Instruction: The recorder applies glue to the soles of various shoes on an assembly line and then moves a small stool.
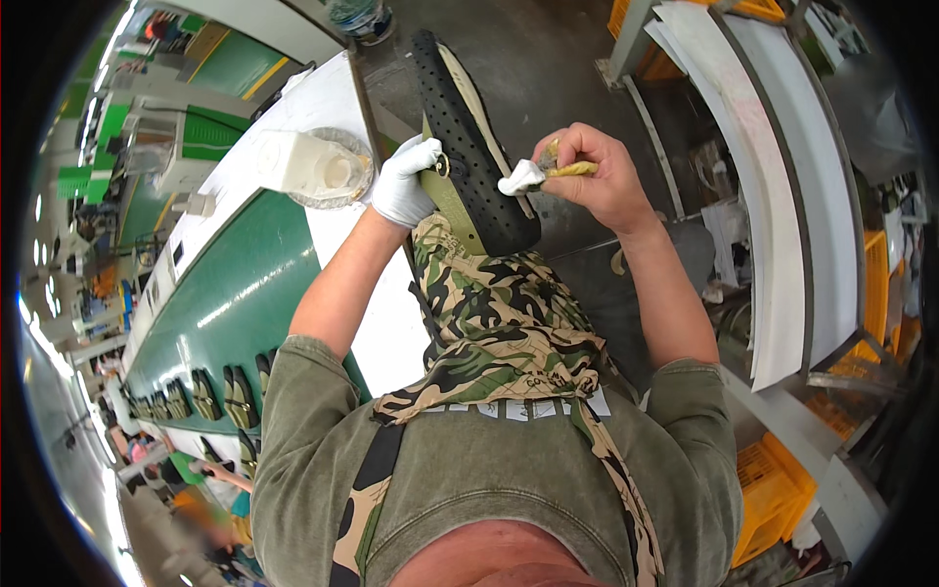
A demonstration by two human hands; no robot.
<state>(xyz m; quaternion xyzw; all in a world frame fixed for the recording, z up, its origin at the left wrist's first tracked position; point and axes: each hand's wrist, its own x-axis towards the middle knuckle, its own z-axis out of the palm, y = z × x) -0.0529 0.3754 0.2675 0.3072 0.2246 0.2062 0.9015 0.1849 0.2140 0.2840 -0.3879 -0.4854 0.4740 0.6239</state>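
Observation:
My left hand (405, 183), in a white glove, is closed around the olive side of a shoe (476, 176). The shoe is tilted lengthwise above my lap, and its black, dotted surface shows. A cream strip (471, 93) runs along its right side. Bare, my right hand (594, 176) pinches the yellowish handle of a small brush (521, 179) with a white-coated head. That brush head is at the right side of the shoe, by the lower part of the strip; whether it presses on it I cannot tell.
At left, a white container (337, 171) stands on the white tabletop (347, 264) beside a green conveyor belt (249, 264). Several shoes (238, 396) line the belt's near end. A rack with curved white panels (753, 176) is at right, with a yellow crate (768, 494) below it.

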